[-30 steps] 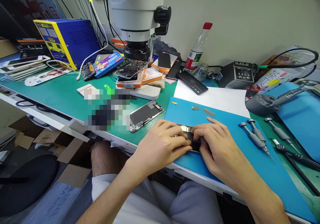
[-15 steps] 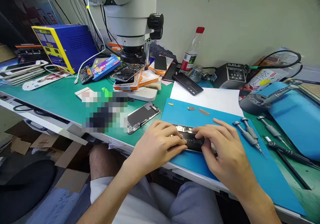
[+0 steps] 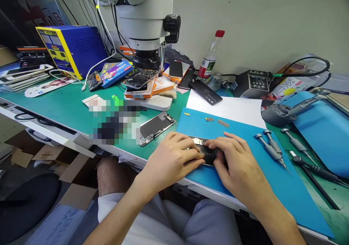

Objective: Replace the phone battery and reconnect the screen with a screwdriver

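Note:
An opened phone [image 3: 207,153] lies on the blue mat [image 3: 196,123] near the desk's front edge, its black battery and part of its board showing. Around its left end my left hand [image 3: 177,155] is closed, fingers bent over the battery. My right hand [image 3: 234,157] grips the right end, with the thumb pressed on the battery and the index finger at the far edge. Both hands cover the phone's ends. Small metal pieces [image 3: 223,123] lie on the mat beyond it. A detached phone screen [image 3: 157,127] rests left of the mat.
A microscope [image 3: 147,23] stands behind, with phone parts and boxes under it. Screwdrivers [image 3: 269,148] and a black-handled tool [image 3: 313,168] lie at the right. A bottle [image 3: 207,61], a black phone cover [image 3: 205,92] and a blue power unit [image 3: 73,50] are at the back.
My right hand has shifted left along the phone, and its thumb now lies on the battery. My left hand stays nearly in place.

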The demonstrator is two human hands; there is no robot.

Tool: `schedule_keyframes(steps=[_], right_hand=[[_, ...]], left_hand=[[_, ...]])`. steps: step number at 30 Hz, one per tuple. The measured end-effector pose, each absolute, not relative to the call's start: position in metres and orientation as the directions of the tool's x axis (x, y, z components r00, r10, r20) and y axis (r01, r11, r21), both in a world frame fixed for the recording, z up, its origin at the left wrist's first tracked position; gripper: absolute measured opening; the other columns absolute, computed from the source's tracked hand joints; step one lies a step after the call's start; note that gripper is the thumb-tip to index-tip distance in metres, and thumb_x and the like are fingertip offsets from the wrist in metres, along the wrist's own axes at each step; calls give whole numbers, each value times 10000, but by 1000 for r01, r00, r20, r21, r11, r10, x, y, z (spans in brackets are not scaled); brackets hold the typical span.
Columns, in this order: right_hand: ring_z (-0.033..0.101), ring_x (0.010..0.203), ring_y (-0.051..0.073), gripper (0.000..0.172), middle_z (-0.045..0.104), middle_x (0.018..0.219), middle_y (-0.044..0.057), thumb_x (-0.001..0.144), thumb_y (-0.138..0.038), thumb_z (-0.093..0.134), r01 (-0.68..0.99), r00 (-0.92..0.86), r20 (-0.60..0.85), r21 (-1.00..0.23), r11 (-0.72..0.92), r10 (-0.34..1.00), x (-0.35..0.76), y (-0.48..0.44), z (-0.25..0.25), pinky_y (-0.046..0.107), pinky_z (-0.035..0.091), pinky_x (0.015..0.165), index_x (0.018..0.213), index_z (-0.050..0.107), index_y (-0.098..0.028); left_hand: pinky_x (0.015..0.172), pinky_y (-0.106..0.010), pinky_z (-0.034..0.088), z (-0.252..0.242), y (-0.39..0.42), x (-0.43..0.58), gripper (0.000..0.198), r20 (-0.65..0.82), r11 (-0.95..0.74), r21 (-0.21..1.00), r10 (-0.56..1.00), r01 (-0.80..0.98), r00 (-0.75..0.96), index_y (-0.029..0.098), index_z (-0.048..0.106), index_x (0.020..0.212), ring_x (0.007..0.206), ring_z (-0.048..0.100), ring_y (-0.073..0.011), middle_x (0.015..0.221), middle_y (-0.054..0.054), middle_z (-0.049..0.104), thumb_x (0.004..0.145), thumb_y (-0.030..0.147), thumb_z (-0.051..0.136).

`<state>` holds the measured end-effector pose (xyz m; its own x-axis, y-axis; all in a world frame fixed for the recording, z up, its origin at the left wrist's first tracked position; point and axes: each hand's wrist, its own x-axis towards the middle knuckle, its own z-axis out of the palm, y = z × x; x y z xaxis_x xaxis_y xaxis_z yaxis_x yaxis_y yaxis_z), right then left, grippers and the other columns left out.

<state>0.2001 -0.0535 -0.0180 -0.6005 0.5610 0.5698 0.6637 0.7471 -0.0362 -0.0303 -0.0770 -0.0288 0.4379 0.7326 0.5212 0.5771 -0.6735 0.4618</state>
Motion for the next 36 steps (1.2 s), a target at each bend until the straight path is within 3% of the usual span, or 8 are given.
schedule_keyframes(steps=[9, 17, 23, 30, 36], right_hand=[[682, 998, 213, 388, 716, 1044, 52, 899, 83, 475, 618, -684, 542, 75, 782, 488, 192, -53, -10, 479, 475, 1174, 1178, 568, -172], [664, 1140, 272, 293, 732, 1090, 71, 967, -4, 513, 662, -602, 570, -34, 749, 559, 200, -57, -15, 469, 546, 1070, 1167, 557, -213], [646, 1142, 302, 198, 725, 1102, 112, 994, -90, 607, 728, -510, 590, -93, 680, 627, 205, -60, -18, 455, 553, 977, 1170, 593, -179], [642, 1001, 260, 149, 757, 1065, 82, 996, -195, 705, 741, -553, 578, 11, 672, 601, 200, -58, -14, 431, 515, 907, 1144, 707, -178], [657, 968, 250, 126, 796, 1046, 67, 1005, -170, 689, 711, -598, 582, 68, 700, 551, 199, -59, -11, 416, 492, 859, 1121, 737, -173]], left_hand=[[1020, -373, 460, -29, -77, -31, 182, 510, -670, 455, 736, 587, 445, 240, 789, 1073, 1099, 662, -179, 1109, 21, 787, 1069, 351, 645], [1124, -373, 434, -25, -78, -30, 144, 468, -605, 526, 793, 598, 391, 258, 768, 1107, 1265, 614, -193, 1247, 11, 747, 1042, 356, 687], [1119, -402, 453, -21, -77, -29, 314, 309, -408, 668, 913, 622, 267, 280, 715, 1246, 1261, 608, -220, 1296, -11, 680, 958, 379, 794], [1096, -410, 454, -22, -74, -26, 286, 269, -347, 692, 938, 633, 220, 295, 738, 1175, 1236, 616, -226, 1263, 5, 667, 920, 378, 834], [1037, -418, 470, -19, -72, -24, 263, 258, -335, 699, 942, 632, 214, 281, 737, 1113, 1180, 630, -234, 1206, 2, 671, 895, 363, 860]])
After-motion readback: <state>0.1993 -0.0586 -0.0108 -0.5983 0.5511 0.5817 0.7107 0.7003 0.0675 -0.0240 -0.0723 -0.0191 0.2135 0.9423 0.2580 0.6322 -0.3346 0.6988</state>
